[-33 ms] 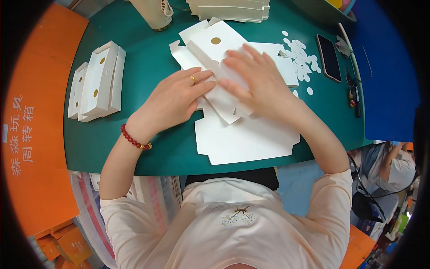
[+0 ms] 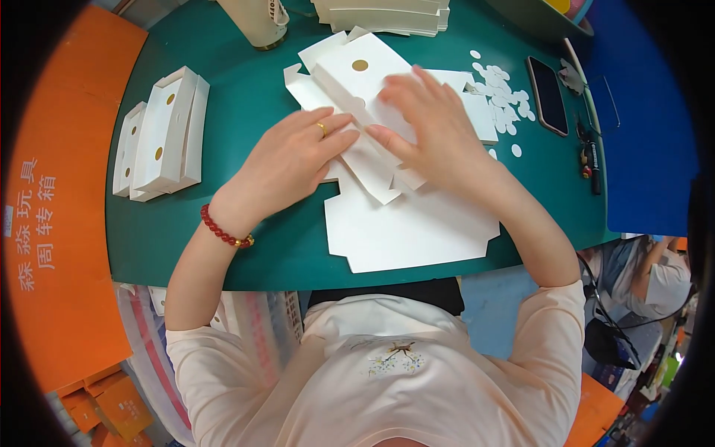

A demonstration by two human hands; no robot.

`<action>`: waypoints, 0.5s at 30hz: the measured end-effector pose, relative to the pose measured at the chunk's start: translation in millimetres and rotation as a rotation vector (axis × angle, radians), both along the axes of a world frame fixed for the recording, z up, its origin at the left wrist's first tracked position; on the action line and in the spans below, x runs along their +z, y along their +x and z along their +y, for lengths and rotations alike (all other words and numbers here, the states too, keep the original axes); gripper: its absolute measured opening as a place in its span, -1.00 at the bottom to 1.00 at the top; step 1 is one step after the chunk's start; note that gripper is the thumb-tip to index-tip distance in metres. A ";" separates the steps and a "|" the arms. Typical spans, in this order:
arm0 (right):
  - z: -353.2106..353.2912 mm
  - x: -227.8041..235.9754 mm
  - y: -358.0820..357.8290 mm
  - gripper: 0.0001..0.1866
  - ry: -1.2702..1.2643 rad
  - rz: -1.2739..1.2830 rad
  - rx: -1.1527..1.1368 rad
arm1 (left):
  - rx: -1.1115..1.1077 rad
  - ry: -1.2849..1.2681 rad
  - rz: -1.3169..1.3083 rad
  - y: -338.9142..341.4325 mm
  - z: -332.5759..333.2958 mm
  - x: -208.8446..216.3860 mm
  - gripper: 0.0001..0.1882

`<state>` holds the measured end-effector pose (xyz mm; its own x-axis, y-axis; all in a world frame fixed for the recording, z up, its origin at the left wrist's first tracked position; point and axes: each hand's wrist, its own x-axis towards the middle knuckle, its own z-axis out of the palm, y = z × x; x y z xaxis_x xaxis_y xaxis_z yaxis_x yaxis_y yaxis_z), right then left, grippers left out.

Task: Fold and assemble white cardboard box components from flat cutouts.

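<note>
A partly folded white cardboard box, with a round gold-coloured spot on its panel, lies slantwise in front of me. My left hand is closed on its left long edge, fingers over the raised side strip and thumb low at the edge. Over the right part of the box, my right hand has its fingers spread and bent, holding nothing; its thumb is close to the strip. Under the box are flat white cardboard blanks with notched corners.
Folded white boxes stand at the left of the green table. Several white round stickers or discs lie at the right, beside a phone and a black pen. A cup and stacked white cardboard are at the back.
My right hand has shifted slightly up and right, its fingers more bent and raised off the panel. My left hand stays almost in place on the box.
</note>
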<state>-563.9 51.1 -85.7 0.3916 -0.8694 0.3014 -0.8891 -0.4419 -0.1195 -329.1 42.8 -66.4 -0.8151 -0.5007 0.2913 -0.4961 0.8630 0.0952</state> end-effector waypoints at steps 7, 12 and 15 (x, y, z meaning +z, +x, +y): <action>-14.5 14.4 -1.1 -0.27 0.139 -0.189 -0.150 | -0.004 -0.121 -0.083 2.8 -2.4 -1.3 -0.69; -5.6 22.5 -24.3 -0.29 0.291 -0.308 0.095 | -0.024 -0.294 -0.028 -3.5 3.5 -6.5 -0.74; -1.2 23.1 -33.8 -0.30 0.326 -0.388 0.209 | -0.109 -0.348 0.015 -8.4 3.6 -11.5 -0.77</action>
<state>-597.8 49.9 -62.6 0.4795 -0.8575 0.1864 -0.6498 -0.4897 -0.5814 -337.6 46.4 -77.9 -0.8525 -0.2802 0.4412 -0.4004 0.8928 -0.2066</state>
